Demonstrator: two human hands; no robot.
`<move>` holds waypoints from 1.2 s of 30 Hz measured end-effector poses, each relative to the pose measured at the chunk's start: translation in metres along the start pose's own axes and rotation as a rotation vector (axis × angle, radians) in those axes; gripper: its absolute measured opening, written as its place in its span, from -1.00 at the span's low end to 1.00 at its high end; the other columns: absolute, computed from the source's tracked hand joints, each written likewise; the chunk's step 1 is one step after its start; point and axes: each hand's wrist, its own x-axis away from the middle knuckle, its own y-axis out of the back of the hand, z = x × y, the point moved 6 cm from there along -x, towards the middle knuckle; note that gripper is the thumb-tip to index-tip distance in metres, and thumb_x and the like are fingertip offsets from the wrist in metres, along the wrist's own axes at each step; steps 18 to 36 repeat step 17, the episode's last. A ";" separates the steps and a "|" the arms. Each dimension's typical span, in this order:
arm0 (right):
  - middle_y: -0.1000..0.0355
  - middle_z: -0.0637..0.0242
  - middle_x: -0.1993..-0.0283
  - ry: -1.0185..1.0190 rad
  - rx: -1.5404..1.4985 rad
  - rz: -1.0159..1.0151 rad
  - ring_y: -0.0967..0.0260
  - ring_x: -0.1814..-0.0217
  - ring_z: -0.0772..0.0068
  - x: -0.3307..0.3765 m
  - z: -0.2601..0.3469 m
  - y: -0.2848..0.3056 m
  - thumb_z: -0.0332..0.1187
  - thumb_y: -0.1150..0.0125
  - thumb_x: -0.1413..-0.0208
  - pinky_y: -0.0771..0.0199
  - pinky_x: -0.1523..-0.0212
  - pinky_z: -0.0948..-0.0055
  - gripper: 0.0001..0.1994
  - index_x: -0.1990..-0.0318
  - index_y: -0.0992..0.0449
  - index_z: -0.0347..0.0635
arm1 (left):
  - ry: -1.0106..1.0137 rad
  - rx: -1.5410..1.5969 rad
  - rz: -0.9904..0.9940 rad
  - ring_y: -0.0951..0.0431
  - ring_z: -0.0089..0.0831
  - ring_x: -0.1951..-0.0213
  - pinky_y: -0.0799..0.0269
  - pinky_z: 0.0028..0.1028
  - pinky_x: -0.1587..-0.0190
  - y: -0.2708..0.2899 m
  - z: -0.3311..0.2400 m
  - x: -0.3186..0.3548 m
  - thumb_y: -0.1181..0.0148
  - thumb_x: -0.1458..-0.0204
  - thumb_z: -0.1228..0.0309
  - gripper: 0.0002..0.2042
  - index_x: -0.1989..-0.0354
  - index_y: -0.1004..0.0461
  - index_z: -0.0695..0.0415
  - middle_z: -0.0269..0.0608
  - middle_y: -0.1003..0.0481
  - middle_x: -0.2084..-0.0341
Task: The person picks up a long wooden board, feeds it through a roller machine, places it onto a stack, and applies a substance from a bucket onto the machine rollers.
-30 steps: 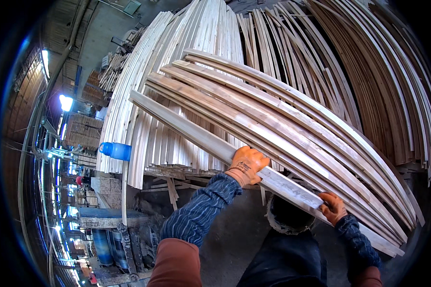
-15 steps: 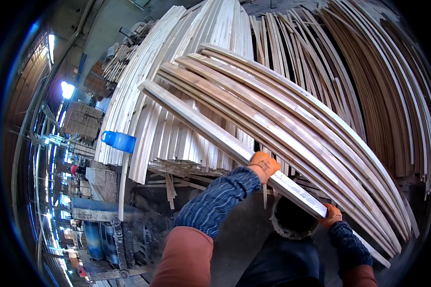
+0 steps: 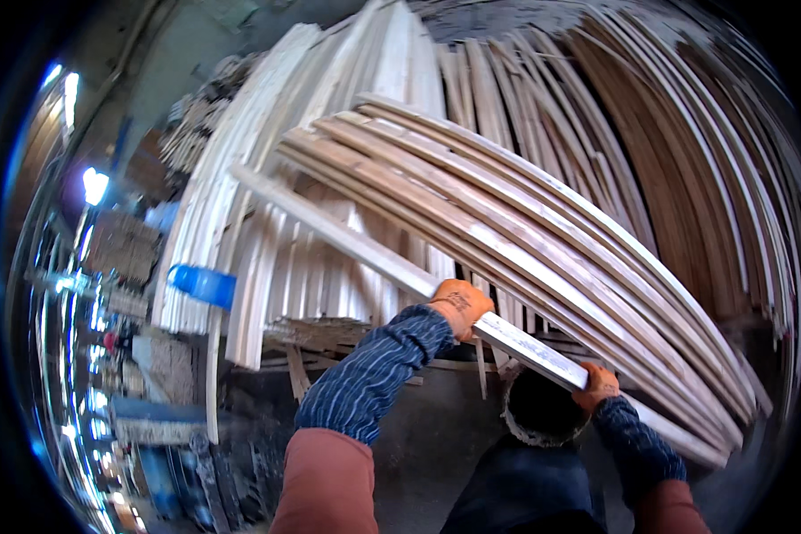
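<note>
My left hand (image 3: pixel 459 308), in an orange glove, is closed over a long pale wooden strip (image 3: pixel 347 238) near its middle. Closer to the near right end, my right hand (image 3: pixel 599 386), gloved the same way, grips that strip. It slants from far left to near right, beside several brownish wooden strips (image 3: pixel 507 233) fanned out on its right. Its far end lies over a large stack of pale strips (image 3: pixel 271 133). Glove fingers curl around the wood and are partly hidden.
A blue plastic bottle (image 3: pixel 202 285) lies on the pale stack's left edge. More strips (image 3: pixel 543 125) and darker brown ones (image 3: pixel 659 178) spread behind and to the right. A dark round thing with a rough pale rim (image 3: pixel 543 411) is below my hands. A worn bench (image 3: pixel 165 422) stands lower left.
The whole view has shifted, so the stacks and bottle appear farther left and a little lower. Both hands keep their grip on the strip, which looks turned slightly, showing a narrower face.
</note>
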 end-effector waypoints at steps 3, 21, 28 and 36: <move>-0.36 0.06 -0.20 0.061 -0.026 -0.144 -0.26 -0.28 -0.05 0.022 0.006 0.017 -0.15 -0.40 0.27 -0.20 -0.33 0.08 -0.26 -0.21 -0.37 -0.02 | -0.030 0.003 -0.064 -0.64 -0.12 0.17 -0.55 -0.18 0.15 -0.001 0.001 -0.001 -0.42 0.21 0.19 -0.56 0.08 -0.53 -0.03 -0.13 -0.62 0.30; -0.05 0.09 -0.49 -0.873 -0.307 -0.304 0.04 -0.53 0.08 0.275 -0.041 -0.023 -0.03 -0.21 -0.07 0.02 -0.50 0.22 -0.26 -0.40 -0.17 0.00 | -0.324 -0.014 -0.317 -0.63 -0.11 0.23 -0.51 -0.22 0.13 -0.003 -0.030 -0.021 -0.42 0.36 0.19 -0.41 0.00 -0.51 -0.05 -0.04 -0.62 0.28; -0.05 0.09 -0.49 -0.873 -0.307 -0.304 0.04 -0.53 0.08 0.275 -0.041 -0.023 -0.03 -0.21 -0.07 0.02 -0.50 0.22 -0.26 -0.40 -0.17 0.00 | -0.324 -0.014 -0.317 -0.63 -0.11 0.23 -0.51 -0.22 0.13 -0.003 -0.030 -0.021 -0.42 0.36 0.19 -0.41 0.00 -0.51 -0.05 -0.04 -0.62 0.28; -0.05 0.09 -0.49 -0.873 -0.307 -0.304 0.04 -0.53 0.08 0.275 -0.041 -0.023 -0.03 -0.21 -0.07 0.02 -0.50 0.22 -0.26 -0.40 -0.17 0.00 | -0.324 -0.014 -0.317 -0.63 -0.11 0.23 -0.51 -0.22 0.13 -0.003 -0.030 -0.021 -0.42 0.36 0.19 -0.41 0.00 -0.51 -0.05 -0.04 -0.62 0.28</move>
